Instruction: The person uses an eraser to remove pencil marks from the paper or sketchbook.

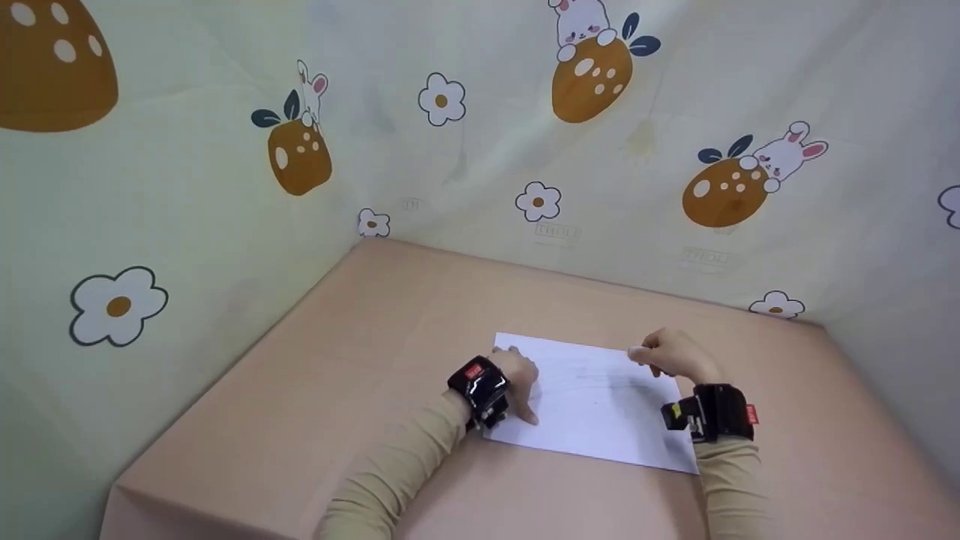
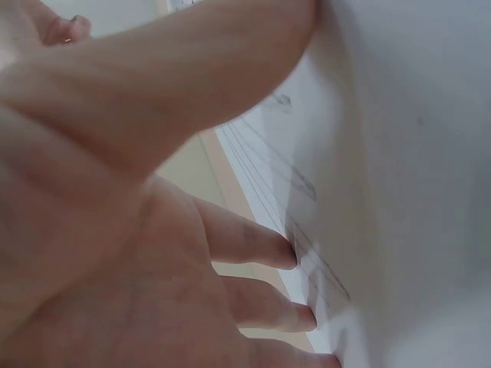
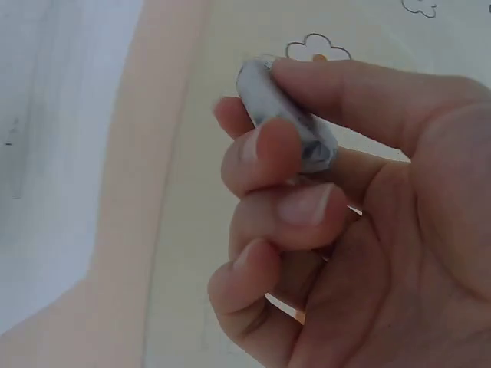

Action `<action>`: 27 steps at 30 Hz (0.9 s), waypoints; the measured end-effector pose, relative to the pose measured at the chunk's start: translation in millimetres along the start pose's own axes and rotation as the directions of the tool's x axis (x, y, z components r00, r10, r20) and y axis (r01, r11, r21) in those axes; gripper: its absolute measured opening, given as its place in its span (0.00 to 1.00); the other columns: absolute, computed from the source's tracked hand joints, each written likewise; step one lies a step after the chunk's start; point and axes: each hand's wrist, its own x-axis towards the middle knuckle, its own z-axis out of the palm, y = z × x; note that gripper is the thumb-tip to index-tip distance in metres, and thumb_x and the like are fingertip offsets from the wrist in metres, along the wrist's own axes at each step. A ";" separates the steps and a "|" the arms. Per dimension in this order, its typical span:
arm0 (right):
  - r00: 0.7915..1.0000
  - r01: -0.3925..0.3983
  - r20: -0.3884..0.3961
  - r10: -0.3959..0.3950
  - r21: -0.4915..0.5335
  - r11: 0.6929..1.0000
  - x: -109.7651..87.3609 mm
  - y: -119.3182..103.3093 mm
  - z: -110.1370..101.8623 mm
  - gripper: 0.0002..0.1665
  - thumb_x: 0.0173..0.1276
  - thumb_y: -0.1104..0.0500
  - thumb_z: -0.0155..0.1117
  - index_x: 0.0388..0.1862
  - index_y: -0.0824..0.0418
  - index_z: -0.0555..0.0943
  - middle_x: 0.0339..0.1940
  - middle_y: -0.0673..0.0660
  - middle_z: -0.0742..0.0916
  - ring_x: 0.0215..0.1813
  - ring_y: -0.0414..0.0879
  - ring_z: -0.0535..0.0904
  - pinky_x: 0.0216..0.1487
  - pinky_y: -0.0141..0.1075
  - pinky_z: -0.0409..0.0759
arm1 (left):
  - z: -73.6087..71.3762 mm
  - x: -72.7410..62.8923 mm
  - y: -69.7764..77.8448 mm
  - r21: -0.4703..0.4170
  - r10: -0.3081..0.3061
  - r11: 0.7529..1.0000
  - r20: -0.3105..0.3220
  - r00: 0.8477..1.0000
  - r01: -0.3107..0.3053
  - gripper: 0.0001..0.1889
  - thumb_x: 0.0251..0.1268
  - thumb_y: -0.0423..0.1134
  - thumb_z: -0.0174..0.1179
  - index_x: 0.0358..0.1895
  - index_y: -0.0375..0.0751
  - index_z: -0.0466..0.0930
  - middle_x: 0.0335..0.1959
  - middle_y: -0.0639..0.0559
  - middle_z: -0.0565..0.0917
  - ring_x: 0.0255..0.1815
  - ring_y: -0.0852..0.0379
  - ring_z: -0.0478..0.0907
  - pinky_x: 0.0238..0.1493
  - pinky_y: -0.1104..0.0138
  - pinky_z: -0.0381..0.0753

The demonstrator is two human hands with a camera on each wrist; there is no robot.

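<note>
A white sheet of paper [image 1: 600, 424] lies on the table with faint pencil lines [image 2: 265, 165] across it. My left hand [image 1: 519, 375] rests on the paper's left part, fingertips touching the sheet and thumb spread away from them. Over the paper's upper right edge, my right hand [image 1: 679, 356] holds a small white eraser [image 3: 280, 107] with grey smudges. Thumb and curled fingers pinch the eraser; the fingers cover part of it. In the right wrist view the eraser appears raised off the paper.
A peach-coloured cloth [image 1: 360, 330] covers the table. Pale curtains [image 1: 465, 165] printed with rabbits, orange fruit and flowers stand along its back and sides. Each wrist carries a black camera band [image 1: 480, 386], below which tan sleeves [image 1: 405, 457] show.
</note>
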 end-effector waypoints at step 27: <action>0.976 -0.215 -0.066 0.209 -0.112 0.970 6.6 7.9 36.8 0.14 0.48 0.59 0.60 0.09 0.56 0.69 0.12 0.48 0.72 0.17 0.40 0.64 0.18 0.30 0.60 | 0.5 -0.1 -1.0 0.008 -0.030 1.000 -0.041 0.999 0.030 0.45 0.45 0.66 0.68 0.64 0.39 0.71 0.70 0.31 0.64 0.69 0.34 0.63 0.66 0.46 0.69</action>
